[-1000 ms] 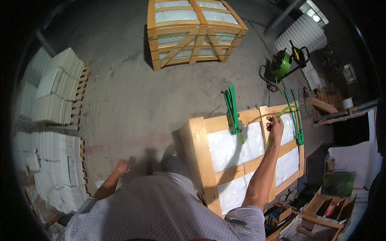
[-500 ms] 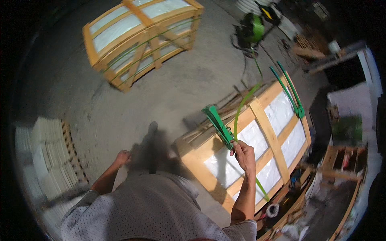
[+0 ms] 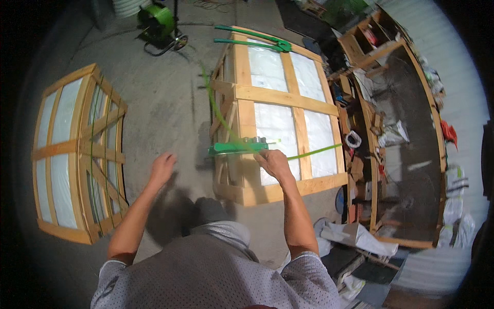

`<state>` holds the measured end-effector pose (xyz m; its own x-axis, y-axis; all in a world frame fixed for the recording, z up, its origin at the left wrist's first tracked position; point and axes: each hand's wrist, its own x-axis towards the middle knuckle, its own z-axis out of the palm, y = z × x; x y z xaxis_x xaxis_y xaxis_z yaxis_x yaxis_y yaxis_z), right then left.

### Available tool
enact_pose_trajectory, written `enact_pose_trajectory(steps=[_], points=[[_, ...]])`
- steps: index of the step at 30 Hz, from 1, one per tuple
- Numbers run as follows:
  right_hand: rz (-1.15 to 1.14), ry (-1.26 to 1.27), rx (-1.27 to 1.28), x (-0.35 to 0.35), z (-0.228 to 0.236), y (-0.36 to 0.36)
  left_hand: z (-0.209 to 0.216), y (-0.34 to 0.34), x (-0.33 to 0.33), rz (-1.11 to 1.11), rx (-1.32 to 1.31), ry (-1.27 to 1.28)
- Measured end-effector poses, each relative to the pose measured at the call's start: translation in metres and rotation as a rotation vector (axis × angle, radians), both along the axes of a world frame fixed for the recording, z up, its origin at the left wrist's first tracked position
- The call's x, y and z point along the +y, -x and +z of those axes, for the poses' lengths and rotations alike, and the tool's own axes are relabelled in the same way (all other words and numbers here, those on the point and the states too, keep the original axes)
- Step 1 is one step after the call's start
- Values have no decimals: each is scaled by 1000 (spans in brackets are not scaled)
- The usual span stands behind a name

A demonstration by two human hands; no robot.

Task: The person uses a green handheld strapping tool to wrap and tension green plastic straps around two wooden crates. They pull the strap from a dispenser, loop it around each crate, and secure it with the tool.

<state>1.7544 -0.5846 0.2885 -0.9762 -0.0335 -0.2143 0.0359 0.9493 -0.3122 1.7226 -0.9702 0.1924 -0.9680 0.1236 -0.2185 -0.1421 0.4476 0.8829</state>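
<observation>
My right hand [image 3: 275, 164] is closed on one end of a green strapping tensioner [image 3: 236, 148], held over the near left edge of a wooden crate [image 3: 285, 93] with white wrapped panels. A green plastic strap [image 3: 314, 152] lies across the crate top and reaches the tool. More of it curves up from the tool along the crate's left side. My left hand [image 3: 163, 166] hangs over the floor left of the crate, touching nothing visible; its fingers are blurred by motion. A green long-handled hand tool [image 3: 254, 41] rests on the crate's far end.
A second crate [image 3: 77, 154] bound with green straps stands at the left. Farther back is a wheeled strap dispenser [image 3: 162, 20] with a green reel. Along the right runs a cluttered wooden workbench [image 3: 406, 154], with a white sheet [image 3: 360, 237] at its near end.
My view has turned to the right, so the crate now stands straight ahead. My left hand has come up and forward. The tensioner stays in my right hand, now lying level across the crate's edge.
</observation>
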Motion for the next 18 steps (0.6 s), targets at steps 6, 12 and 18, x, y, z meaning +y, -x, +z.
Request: enact_pose_trajectory(steps=[6,12,18], points=[[-65,-16,13,-28,-2,5,79,55,143,-517,808,22],[-141,27,0,-39,7,21,75,86,174,-1121,310,346],[-229,320,4,-49,-2,45,53,127,153,-1150,437,309]])
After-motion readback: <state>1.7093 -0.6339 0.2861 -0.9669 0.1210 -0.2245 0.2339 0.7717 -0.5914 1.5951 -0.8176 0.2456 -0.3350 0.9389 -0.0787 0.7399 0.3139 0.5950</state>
